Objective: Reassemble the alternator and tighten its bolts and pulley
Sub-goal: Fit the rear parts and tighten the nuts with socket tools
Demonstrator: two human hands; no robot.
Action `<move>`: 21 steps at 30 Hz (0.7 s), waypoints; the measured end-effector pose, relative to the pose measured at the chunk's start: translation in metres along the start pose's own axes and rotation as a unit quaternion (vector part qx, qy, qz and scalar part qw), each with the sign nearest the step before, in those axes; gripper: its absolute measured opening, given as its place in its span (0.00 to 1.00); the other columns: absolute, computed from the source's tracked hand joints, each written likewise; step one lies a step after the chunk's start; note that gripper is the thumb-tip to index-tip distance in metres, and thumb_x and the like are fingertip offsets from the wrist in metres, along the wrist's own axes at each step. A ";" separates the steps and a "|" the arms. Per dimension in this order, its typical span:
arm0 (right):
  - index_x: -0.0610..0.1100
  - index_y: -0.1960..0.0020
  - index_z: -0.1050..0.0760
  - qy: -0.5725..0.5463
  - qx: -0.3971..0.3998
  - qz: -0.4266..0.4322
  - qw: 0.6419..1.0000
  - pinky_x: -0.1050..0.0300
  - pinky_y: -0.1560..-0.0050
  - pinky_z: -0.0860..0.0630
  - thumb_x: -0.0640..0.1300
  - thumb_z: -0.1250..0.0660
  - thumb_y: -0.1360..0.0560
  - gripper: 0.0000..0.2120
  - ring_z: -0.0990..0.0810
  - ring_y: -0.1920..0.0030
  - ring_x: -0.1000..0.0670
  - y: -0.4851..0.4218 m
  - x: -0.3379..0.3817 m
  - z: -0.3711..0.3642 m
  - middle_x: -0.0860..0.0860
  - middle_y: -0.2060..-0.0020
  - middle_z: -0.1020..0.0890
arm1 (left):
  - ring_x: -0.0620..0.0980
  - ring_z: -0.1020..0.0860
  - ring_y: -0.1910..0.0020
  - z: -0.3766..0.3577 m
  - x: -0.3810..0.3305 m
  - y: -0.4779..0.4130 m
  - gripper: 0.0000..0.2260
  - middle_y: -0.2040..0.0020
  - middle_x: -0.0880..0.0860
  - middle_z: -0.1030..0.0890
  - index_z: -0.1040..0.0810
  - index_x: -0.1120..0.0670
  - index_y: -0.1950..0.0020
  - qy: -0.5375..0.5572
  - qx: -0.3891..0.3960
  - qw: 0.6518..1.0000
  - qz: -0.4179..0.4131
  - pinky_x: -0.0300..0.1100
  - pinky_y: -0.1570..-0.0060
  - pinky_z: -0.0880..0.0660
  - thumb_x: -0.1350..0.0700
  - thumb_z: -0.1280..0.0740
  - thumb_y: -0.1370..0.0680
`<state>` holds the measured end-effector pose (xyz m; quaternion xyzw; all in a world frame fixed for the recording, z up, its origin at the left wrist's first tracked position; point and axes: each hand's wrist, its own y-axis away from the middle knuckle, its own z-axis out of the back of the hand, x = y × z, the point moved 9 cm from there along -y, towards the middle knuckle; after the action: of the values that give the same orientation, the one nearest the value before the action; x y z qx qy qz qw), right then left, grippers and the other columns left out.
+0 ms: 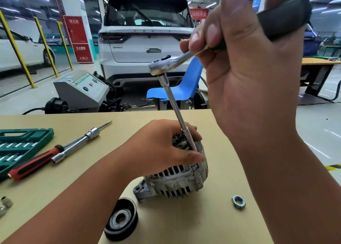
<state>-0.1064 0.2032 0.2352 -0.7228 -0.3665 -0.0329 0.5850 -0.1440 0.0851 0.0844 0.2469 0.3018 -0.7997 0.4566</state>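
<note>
On the bench [212, 133], alternator [175, 179] bolt-tightening, apparently.
Its probably heavy, rigid housing is clamped from above by the left hand [162, 144]; the right hand [249, 68] wraps the ratchet [166, 64] handle.

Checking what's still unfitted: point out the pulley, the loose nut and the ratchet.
pulley [120, 219]: head view, on its grey hub.
nut [238, 207]: head view, on its near flat.
ratchet [166, 65]: head view, on its metal head.

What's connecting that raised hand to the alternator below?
In the head view, a ratchet and long silver extension bar run from the right hand down to the alternator.
</note>
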 end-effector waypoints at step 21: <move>0.40 0.48 0.28 -0.164 -0.187 -0.116 0.962 0.44 0.53 0.16 0.46 0.39 0.13 0.10 0.13 0.57 0.39 -0.019 -0.014 0.107 0.36 0.55 0.17 | 0.37 0.18 0.45 0.009 0.008 0.001 0.29 0.43 0.36 0.16 0.20 0.33 0.37 -0.012 -0.066 0.997 0.026 0.47 0.42 0.18 0.25 0.29 0.36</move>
<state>-0.1677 0.2904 0.2106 -0.7670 -0.5261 -0.0500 0.3639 -0.1475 0.0740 0.0850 0.2142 0.3419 -0.7686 0.4964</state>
